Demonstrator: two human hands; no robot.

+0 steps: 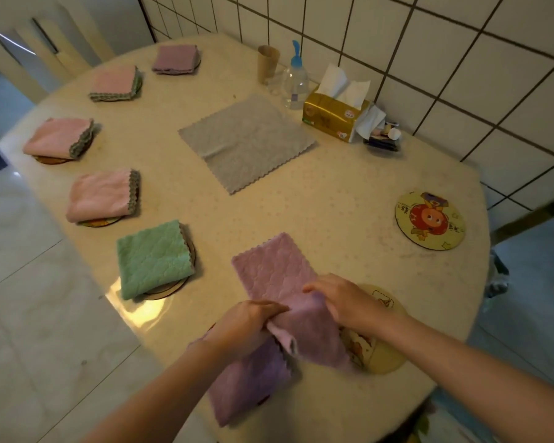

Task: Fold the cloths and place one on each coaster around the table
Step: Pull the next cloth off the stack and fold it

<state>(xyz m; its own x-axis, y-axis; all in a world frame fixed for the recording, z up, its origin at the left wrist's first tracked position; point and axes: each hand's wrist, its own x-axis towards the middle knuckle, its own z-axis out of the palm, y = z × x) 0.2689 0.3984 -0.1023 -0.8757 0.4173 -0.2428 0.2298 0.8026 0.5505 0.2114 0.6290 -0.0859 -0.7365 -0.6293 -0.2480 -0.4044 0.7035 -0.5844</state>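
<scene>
A purple cloth (274,270) lies half folded at the table's near edge. My left hand (247,324) grips its near fold and my right hand (343,302) pinches its right edge. Under my right wrist a round coaster (384,356) is partly covered by the cloth. A second folded purple cloth (247,385) lies below my left hand, hiding whatever is under it. A bare cartoon coaster (429,220) sits at the right. A grey cloth (247,142) lies flat in the middle. Folded cloths rest on coasters along the left: green (152,259), pink (101,195), pink (58,137), pink (114,83), purple (176,59).
By the tiled wall (429,43) stand a cardboard tube (267,63), a clear bottle with a blue cap (295,81), a gold tissue box (335,118) and a small tray of oddments (384,139). A chair back (55,49) is at the far left.
</scene>
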